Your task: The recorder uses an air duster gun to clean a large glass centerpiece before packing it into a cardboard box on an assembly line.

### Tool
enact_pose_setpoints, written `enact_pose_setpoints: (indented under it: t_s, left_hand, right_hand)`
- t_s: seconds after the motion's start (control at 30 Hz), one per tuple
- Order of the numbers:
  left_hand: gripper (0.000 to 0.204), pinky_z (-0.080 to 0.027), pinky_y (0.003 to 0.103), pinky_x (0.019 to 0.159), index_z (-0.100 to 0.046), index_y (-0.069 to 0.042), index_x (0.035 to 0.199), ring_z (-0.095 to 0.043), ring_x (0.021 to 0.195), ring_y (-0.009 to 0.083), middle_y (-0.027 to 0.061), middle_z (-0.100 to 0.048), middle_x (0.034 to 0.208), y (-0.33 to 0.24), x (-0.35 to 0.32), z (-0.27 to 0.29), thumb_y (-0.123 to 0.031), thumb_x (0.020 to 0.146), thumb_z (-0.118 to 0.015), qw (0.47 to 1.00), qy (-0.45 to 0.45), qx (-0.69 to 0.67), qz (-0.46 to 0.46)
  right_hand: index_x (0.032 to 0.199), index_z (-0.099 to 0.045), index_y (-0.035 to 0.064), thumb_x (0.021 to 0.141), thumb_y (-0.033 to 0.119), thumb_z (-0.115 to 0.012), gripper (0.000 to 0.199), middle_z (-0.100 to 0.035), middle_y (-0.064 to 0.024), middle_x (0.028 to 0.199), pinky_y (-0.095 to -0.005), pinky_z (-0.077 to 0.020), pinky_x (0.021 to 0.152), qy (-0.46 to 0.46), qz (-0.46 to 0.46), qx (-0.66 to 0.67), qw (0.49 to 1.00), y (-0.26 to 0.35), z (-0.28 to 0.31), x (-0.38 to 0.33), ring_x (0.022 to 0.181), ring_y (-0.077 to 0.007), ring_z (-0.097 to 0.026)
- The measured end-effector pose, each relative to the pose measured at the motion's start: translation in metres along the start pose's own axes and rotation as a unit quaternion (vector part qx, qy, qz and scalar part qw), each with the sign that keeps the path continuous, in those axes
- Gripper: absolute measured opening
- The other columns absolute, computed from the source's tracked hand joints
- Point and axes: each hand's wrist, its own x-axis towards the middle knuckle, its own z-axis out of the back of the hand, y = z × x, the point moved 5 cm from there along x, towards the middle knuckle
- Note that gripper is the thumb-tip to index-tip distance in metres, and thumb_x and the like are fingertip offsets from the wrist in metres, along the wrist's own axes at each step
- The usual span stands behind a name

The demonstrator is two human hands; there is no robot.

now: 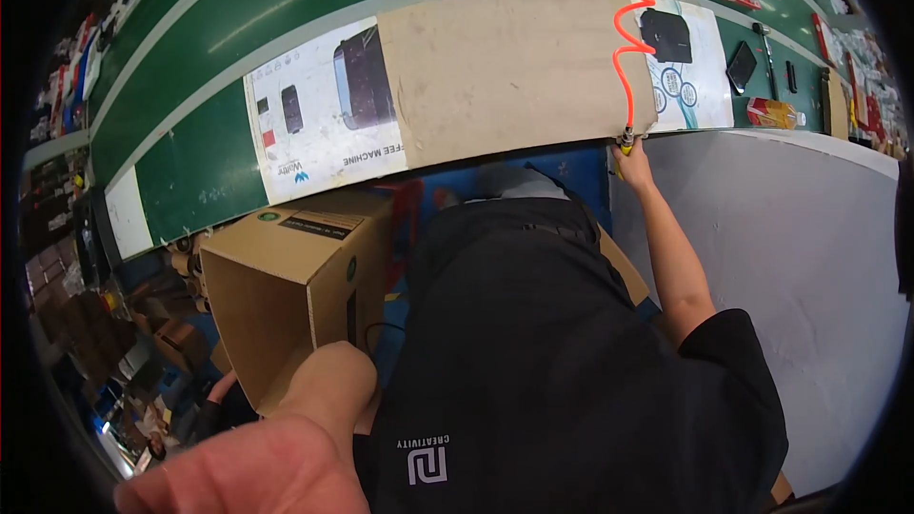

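My right hand (632,164) is at the near edge of the table, its fingers wrapped round a yellow air tool (625,140) with a metal fitting on top. From that fitting an orange coiled hose (621,67) runs up past the far side. Close to the camera at the lower left is my left hand (252,471), palm showing and fingers stretched toward the rim, where they are partly cut off. Nothing shows in it. Beyond my left forearm stands an open cardboard box (324,262), its open side facing left.
Flat cardboard (505,71) and printed carton sheets (324,148) cover part of the green table (205,167). At the right lie a phone (742,67), a long dark tool (767,62) and a bottle (773,113). A grey panel (762,257) stands at my right. Another person's hand (222,386) shows beside the box.
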Motion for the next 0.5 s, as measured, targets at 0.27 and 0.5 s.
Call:
enact_pose_setpoints:
  t_s: [0.27,0.5]
  left_hand:
    - [0.035,-0.051,0.059,0.088,-0.051,0.001,0.117,-0.062,0.092,0.0412,0.022,-0.059,0.098,0.061,-0.034,-0.042,-0.023,0.102,-0.032,0.836,-0.169,-0.4,0.336]
    - [0.008,-0.056,0.039,0.075,-0.048,0.004,0.096,-0.067,0.073,0.0279,0.0181,-0.06,0.091,0.088,-0.148,-0.032,-0.001,0.098,-0.042,0.899,0.143,-0.02,0.413]
  right_hand:
    - [0.13,-0.039,-0.0002,0.081,0.032,-0.068,0.065,-0.06,-0.0273,0.117,-0.0432,-0.0458,0.092,0.028,0.014,-0.044,0.999,0.006,0.017,-0.018,0.111,-0.0399,-0.059]
    - [0.106,-0.065,-0.0011,0.095,0.031,-0.055,0.035,-0.067,-0.0124,0.1,-0.0346,-0.0504,0.082,0.377,0.06,0.038,0.924,0.133,0.016,-0.113,0.093,-0.0221,-0.064]
